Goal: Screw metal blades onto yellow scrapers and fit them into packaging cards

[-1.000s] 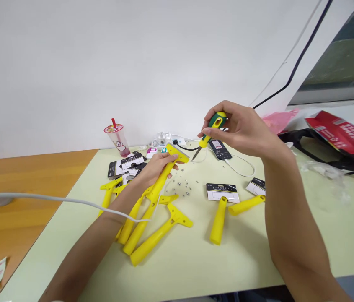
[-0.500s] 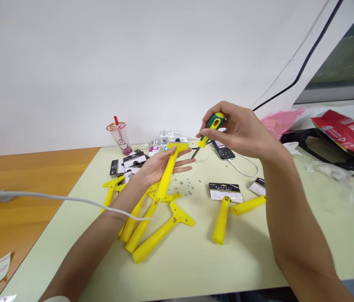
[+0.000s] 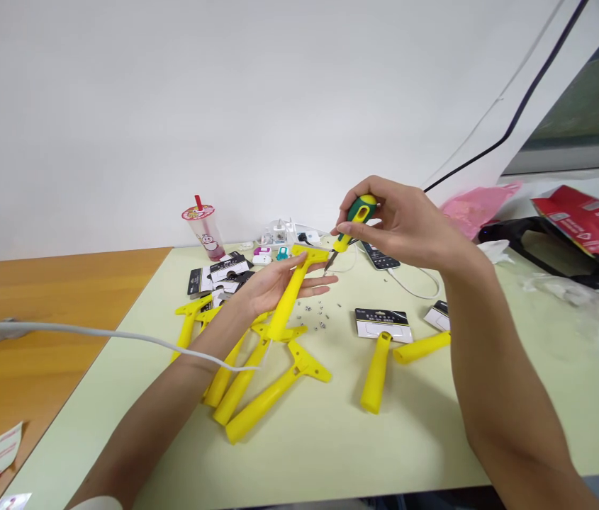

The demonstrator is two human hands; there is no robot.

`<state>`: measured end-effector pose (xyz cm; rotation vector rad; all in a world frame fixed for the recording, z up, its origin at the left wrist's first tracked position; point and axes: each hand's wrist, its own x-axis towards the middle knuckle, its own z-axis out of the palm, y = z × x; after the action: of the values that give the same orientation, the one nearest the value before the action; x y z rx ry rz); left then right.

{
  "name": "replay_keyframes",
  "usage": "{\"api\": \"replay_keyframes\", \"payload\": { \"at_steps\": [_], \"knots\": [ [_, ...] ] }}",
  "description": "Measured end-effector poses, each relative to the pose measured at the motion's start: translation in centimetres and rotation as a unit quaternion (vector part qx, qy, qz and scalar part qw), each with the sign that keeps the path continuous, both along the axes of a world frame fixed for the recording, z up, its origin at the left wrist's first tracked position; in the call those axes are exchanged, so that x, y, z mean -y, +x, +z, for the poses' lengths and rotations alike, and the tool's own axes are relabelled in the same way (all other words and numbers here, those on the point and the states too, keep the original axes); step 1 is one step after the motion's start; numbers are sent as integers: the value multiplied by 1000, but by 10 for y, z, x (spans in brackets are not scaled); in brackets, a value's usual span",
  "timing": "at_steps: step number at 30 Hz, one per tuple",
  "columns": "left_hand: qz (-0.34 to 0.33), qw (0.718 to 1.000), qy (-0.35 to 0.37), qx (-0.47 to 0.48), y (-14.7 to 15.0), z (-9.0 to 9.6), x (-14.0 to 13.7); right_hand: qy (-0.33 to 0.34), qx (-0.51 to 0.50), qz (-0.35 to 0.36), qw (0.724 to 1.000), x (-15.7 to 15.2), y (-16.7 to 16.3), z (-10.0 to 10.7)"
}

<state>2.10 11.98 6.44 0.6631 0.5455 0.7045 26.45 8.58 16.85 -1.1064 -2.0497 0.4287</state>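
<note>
My left hand holds a yellow plastic scraper above the table, its wide head up and its handle slanting down toward me. The thumb presses near the head while the other fingers stretch out behind it. In my right hand is a screwdriver with a green and yellow handle, gripped at the top and pointing down. Its dark tip is beside the right end of the scraper's head; I cannot tell whether they touch. Below my left hand lie several more yellow scrapers. Small metal screws are scattered just beyond them.
Two carded yellow scrapers lie on the right. Behind are a phone, a power strip and a drink cup. Black and white cards lie left. A white cable crosses my left forearm. A red bag sits far right.
The scraper in my left hand has shifted slightly right, and its head has turned a little. The screwdriver tip is now closer to the head. My right hand has barely moved.
</note>
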Motion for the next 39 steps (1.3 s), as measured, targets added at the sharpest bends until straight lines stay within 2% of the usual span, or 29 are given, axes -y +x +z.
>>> {"api": "replay_keyframes", "payload": {
  "at_steps": [13, 20, 24, 27, 29, 31, 33, 36, 39],
  "knots": [
    [-8, 1000, -6, 2, 4, -9, -1, -15, -2, 9, 1000, 1, -1, 1],
    [9, 1000, 6, 18, 6, -12, -1, 9, -33, 48, 998, -3, 3, -3],
    [78, 994, 75, 3, 10, -16, -1, 47, -92, 69, 992, -6, 8, -5],
    [166, 974, 153, -6, 12, -17, -3, 48, -105, 85, 990, -7, 10, -6],
    [213, 959, 188, -8, 10, -15, -3, 33, -75, 78, 994, -11, 9, -10],
    [246, 945, 216, -8, 5, -12, 1, 9, -2, 38, 999, -19, 5, -24],
    [272, 933, 236, -13, -3, -9, 9, -17, 104, -5, 994, -29, 2, -48],
    [296, 922, 246, -40, -18, -9, 30, -77, 242, 25, 967, -44, 3, -97],
    [300, 926, 219, -63, -31, -17, 53, -155, 284, 69, 944, -49, 14, -143]
  ]
}}
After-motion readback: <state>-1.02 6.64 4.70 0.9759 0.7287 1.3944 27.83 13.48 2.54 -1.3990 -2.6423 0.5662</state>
